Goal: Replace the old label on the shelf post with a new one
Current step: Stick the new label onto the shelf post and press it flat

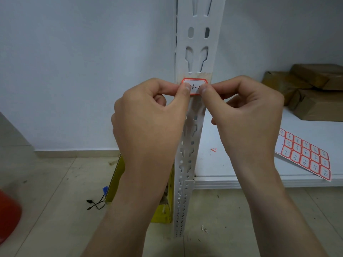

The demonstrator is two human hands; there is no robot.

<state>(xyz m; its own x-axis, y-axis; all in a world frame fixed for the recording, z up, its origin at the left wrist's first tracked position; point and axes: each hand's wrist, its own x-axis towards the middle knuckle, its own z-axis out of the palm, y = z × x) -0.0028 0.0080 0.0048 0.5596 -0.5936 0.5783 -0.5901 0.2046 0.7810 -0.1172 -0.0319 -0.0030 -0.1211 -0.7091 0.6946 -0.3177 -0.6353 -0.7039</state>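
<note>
**Both hands pinch red-bordered label against white shelf post**

Nearest: two bare forearms rise from the bottom edge. Floor [55, 191] is pale tile, dusty, with specks and small scraps. Blurred red object [8, 214] at lower left edge, unclear what. Yellow box [118, 175] stands on the floor just left of the post's base, partly hidden by the left forearm; a black cord [95, 204] and small blue piece lie beside it.

Middle: left hand [148, 123] and right hand [246, 119] each closed in a thumb-and-forefinger pinch on the label [194, 85], one at each side edge. Label is white with red border and dark handwriting, held flat at the front of the slotted white shelf post [196, 52], over a yellowish tape residue band.

Right: white shelf [241, 164] carries a sheet of labels [306, 156] overhanging its front edge, and tiny red scraps [213, 150].

Far: brown wrapped parcels [306, 89] stacked at back of shelf. Plain pale wall [83, 71] behind, with baseboard.
</note>
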